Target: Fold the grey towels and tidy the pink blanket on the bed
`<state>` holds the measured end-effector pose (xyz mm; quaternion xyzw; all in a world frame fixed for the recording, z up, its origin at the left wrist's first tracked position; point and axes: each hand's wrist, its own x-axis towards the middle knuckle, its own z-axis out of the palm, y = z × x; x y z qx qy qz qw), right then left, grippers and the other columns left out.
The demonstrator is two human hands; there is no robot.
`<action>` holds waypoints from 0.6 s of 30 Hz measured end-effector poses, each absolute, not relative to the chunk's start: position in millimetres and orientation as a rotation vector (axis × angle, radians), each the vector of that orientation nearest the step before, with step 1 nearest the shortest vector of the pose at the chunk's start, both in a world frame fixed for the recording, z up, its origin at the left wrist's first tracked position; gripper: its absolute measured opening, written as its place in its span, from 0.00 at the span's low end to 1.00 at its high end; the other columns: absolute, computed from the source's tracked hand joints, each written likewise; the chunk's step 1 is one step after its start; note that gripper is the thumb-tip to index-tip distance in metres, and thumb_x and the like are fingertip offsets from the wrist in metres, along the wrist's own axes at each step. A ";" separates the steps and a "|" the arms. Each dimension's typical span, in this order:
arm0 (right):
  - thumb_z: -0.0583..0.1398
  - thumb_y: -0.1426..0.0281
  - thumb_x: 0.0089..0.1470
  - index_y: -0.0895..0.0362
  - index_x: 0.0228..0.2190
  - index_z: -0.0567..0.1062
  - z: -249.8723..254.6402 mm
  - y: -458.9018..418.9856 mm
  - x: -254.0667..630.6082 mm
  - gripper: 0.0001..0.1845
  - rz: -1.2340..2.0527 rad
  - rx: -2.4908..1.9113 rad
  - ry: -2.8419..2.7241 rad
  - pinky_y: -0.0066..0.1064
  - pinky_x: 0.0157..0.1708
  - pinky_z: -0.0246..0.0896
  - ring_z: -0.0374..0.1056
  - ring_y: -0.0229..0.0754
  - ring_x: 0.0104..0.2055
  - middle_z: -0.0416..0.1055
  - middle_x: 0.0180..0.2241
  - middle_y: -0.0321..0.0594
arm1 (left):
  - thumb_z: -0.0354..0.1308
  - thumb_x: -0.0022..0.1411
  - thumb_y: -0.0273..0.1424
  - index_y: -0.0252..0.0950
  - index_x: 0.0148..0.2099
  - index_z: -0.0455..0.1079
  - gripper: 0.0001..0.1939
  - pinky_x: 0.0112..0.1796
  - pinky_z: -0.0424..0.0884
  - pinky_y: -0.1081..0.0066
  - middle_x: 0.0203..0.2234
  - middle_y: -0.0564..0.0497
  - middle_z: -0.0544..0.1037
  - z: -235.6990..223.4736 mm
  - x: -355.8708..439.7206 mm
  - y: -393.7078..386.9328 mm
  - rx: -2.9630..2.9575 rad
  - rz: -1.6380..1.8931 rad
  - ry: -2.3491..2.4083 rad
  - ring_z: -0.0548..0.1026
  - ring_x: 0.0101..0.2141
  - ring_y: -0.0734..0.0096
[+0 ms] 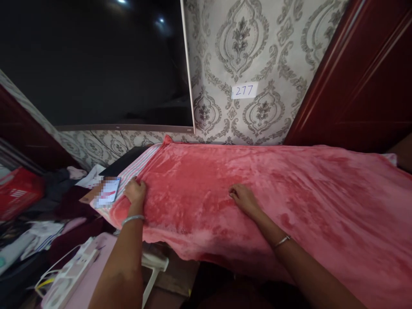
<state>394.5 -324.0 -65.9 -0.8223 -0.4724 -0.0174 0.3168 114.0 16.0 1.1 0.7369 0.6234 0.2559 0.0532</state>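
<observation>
A red plush blanket (199, 184) lies spread over a long surface and hangs over its near edge. At its left end my left hand (134, 192) rests on the blanket's border, thumb apart from the fingers. A striped cloth (137, 165) shows beside that hand and runs along the left end. My right hand (243, 198) is over the middle of the blanket, touching or just above it. Its fingers are curled in, and I see nothing held in them. Bracelets circle both wrists.
A large black television (106, 64) hangs behind, beside patterned wallpaper with a paper label (244, 90) reading 277. Left of the blanket lie a partly blurred card (111, 191), piled clothes (71, 201), a red bag (21, 193) and a white power strip (72, 274). A dark red door (360, 86) stands right.
</observation>
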 end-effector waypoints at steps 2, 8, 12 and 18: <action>0.59 0.79 0.58 0.57 0.34 0.76 -65.4 -323.0 393.7 0.07 -0.048 -2.179 -1.233 0.31 0.42 0.57 0.68 0.42 0.40 0.75 0.36 0.41 | 0.50 0.65 0.34 0.29 0.65 0.67 0.29 0.55 0.68 0.47 0.52 0.32 0.78 1.1 113.8 16.0 2.240 0.781 1.901 0.73 0.56 0.41; 0.59 0.75 0.60 0.56 0.34 0.76 -63.0 -325.4 389.0 0.05 -0.140 -2.251 -1.220 0.33 0.42 0.56 0.67 0.45 0.42 0.74 0.37 0.43 | 0.50 0.65 0.34 0.29 0.66 0.66 0.29 0.55 0.68 0.48 0.54 0.32 0.77 0.0 113.2 17.8 2.241 0.772 1.894 0.73 0.56 0.41; 0.61 0.71 0.61 0.56 0.36 0.76 -57.8 -326.3 384.1 0.03 -0.211 -2.408 -1.169 0.36 0.41 0.55 0.67 0.49 0.44 0.74 0.40 0.47 | 0.50 0.65 0.35 0.30 0.66 0.66 0.29 0.55 0.68 0.47 0.53 0.32 0.78 -2.1 112.4 20.6 2.235 0.787 1.894 0.73 0.56 0.41; 0.56 0.75 0.65 0.57 0.34 0.76 -54.5 -321.3 383.5 0.09 -0.147 -2.522 -1.189 0.34 0.35 0.50 0.68 0.46 0.38 0.76 0.35 0.46 | 0.50 0.64 0.35 0.29 0.66 0.66 0.30 0.56 0.67 0.46 0.54 0.31 0.77 -1.9 111.7 19.3 2.227 0.808 1.854 0.72 0.57 0.40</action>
